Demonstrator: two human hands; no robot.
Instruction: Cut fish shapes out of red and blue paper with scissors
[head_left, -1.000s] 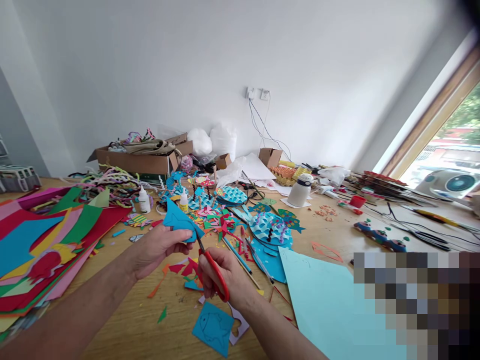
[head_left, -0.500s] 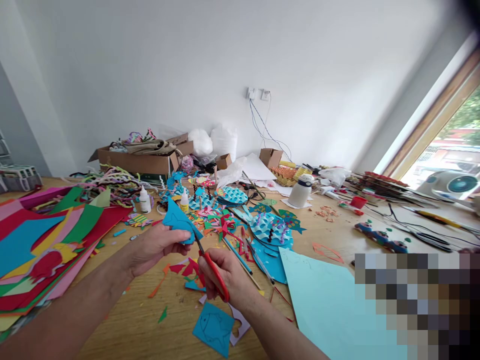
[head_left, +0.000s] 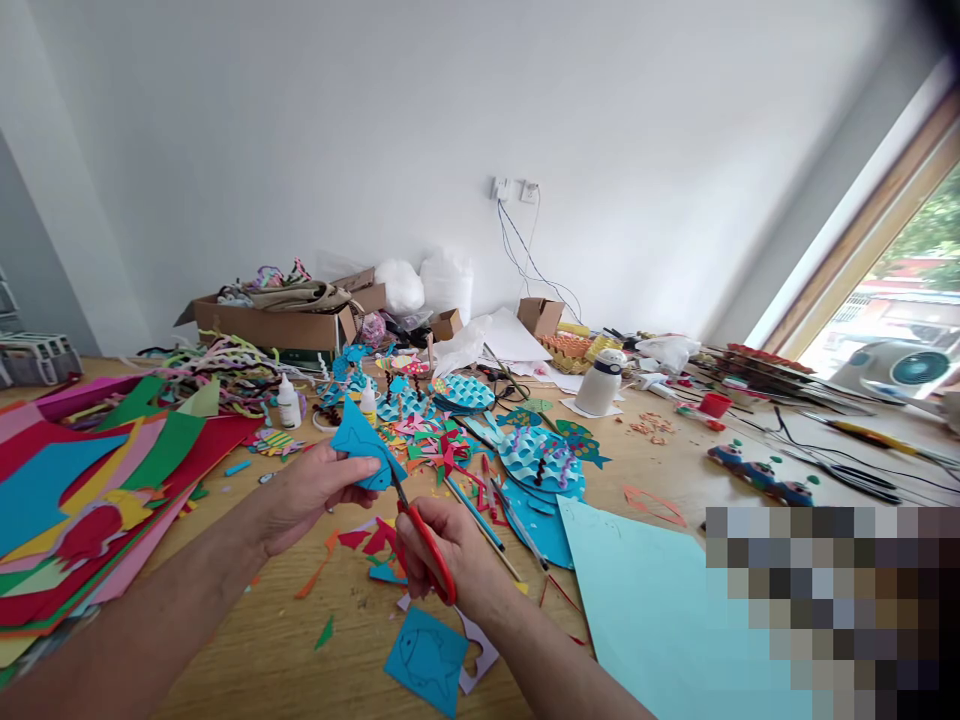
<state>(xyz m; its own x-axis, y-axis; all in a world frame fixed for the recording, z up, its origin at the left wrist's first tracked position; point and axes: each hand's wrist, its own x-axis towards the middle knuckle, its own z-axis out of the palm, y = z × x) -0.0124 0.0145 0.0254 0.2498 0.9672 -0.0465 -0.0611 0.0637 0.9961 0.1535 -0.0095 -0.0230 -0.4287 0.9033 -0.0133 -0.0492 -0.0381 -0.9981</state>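
Note:
My left hand (head_left: 330,485) pinches a piece of blue paper (head_left: 356,440) with dark drawn lines on it, thumb on top. My right hand (head_left: 442,550) is closed round the red handles of a pair of scissors (head_left: 435,562). Their dark blades meet the paper's lower right edge. Below, on the table, lies a blue square (head_left: 426,660) with a fish drawn on it, partly over a lilac paper offcut (head_left: 480,655). Red paper scraps (head_left: 379,538) are scattered just behind my right hand.
Stacked coloured sheets (head_left: 67,480) cover the left side. A large pale blue sheet (head_left: 652,610) lies at right, near pencils (head_left: 480,520) and blue wavy paper pieces (head_left: 540,455). Glue bottles (head_left: 289,403), a white flask (head_left: 600,383) and a cardboard box (head_left: 270,325) stand farther back.
The blue paper has tilted slightly in my left hand, its top corner shifting a little right. My right hand and the scissors stay almost in place.

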